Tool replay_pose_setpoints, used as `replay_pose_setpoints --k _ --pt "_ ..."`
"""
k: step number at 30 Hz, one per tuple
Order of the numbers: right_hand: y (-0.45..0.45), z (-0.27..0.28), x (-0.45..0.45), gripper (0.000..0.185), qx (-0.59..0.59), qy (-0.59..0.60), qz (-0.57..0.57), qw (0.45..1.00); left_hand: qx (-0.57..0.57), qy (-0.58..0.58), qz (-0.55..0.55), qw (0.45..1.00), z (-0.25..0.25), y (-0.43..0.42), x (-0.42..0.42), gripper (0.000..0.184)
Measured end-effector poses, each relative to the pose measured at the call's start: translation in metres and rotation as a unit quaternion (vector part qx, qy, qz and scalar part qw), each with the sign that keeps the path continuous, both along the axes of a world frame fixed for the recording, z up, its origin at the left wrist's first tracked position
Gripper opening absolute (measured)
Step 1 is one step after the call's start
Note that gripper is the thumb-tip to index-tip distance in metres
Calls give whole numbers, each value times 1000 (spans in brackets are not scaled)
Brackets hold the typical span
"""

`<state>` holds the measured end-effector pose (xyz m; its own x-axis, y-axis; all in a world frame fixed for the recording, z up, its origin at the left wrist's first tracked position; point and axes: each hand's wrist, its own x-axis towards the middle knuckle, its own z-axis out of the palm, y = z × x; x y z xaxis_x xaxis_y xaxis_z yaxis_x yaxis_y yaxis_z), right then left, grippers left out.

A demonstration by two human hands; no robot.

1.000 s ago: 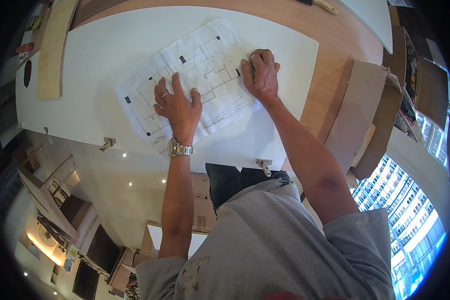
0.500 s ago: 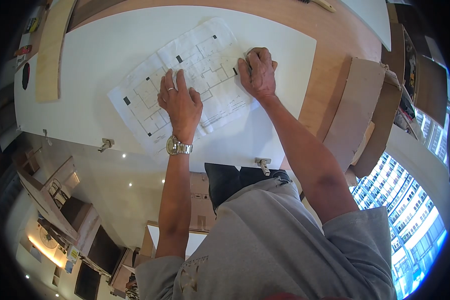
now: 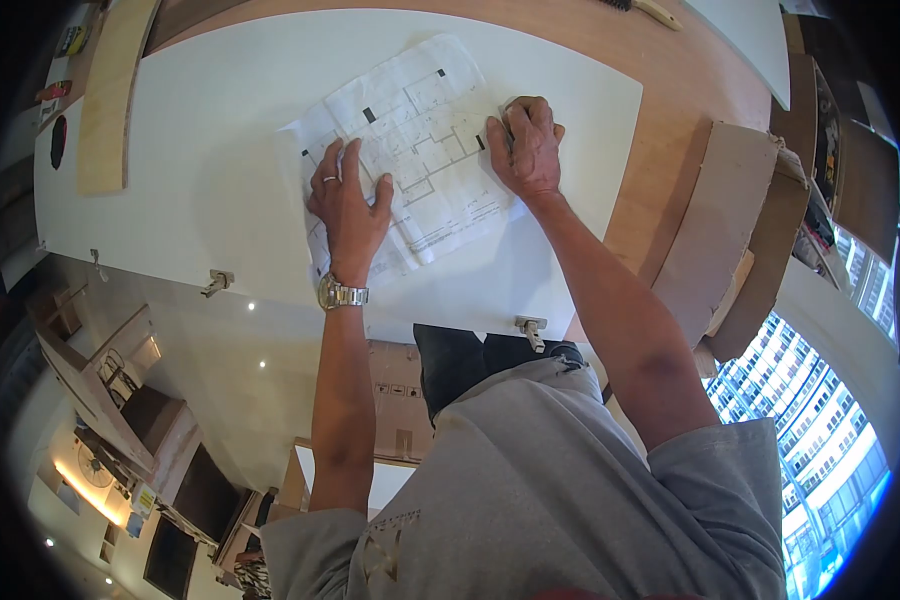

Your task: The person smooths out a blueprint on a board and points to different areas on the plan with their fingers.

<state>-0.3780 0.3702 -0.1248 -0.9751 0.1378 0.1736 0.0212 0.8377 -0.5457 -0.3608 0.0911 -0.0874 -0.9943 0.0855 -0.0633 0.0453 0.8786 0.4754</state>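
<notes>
A creased paper floor plan [image 3: 430, 160] lies on a large white panel [image 3: 200, 130]. My left hand [image 3: 348, 215], with a ring and a metal wristwatch, rests on the plan's left part, its thumb apart from the other fingers. At the plan's right edge, my right hand [image 3: 528, 150] is curled with its fingertips down; a small dark thing shows at its fingers, too hidden to name. The plan's left edge is turned in near my left fingers, with a corner sticking up.
Two metal hinges [image 3: 218, 282] [image 3: 532, 332] sit along the panel's near edge. A wooden strip [image 3: 108, 100] lies at the left. Folded cardboard [image 3: 715, 215] stands at the right, and a brush [image 3: 655, 12] lies at the far edge.
The plan's left part has been folded in, so it covers less of the panel. My left hand has shifted slightly left. My right hand keeps its place at the right edge.
</notes>
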Motion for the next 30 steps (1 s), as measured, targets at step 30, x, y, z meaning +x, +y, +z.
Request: replay_pose_setpoints --k 30 --pt "1 -4 -1 24 12 -1 0 1000 -49 50 178 982 -22 -78 44 84"
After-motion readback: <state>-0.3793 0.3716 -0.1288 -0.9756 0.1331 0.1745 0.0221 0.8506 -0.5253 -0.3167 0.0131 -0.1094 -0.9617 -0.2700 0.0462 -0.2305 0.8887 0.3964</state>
